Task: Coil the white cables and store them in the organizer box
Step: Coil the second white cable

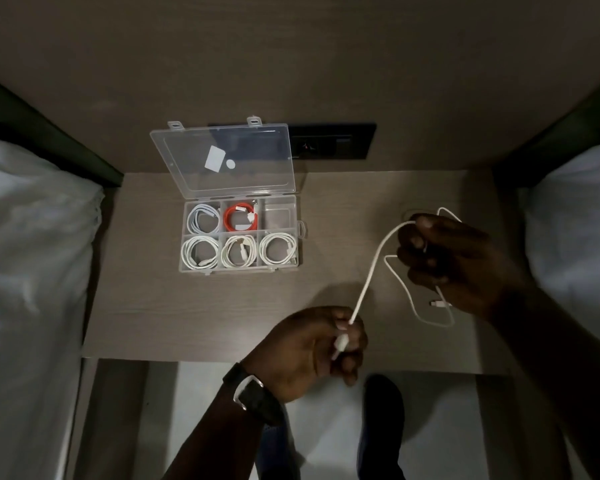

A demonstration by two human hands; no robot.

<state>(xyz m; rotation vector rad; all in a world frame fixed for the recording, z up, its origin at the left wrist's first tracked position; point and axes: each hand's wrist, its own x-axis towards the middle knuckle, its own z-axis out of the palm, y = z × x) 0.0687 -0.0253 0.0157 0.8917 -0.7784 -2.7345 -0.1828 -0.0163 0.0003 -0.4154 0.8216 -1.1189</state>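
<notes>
A white cable (371, 271) stretches between both hands above the wooden table. My left hand (312, 348) pinches its plug end near the table's front edge. My right hand (454, 258) grips the cable higher up on the right; the rest hangs in a loose loop down to the table, with the other plug (438, 303) lying under my wrist. The clear organizer box (302, 230) stands open at the left. Coiled white cables (278, 252) fill its three front compartments and the back left one. An orange coil (240, 220) lies in the back middle; the back right compartment (278, 216) is empty.
The box's clear lid (222, 161) leans back against the wall. A black socket panel (333, 142) is on the wall behind it. White bedding (28, 244) flanks the table on both sides. A watch (253, 396) is on my left wrist.
</notes>
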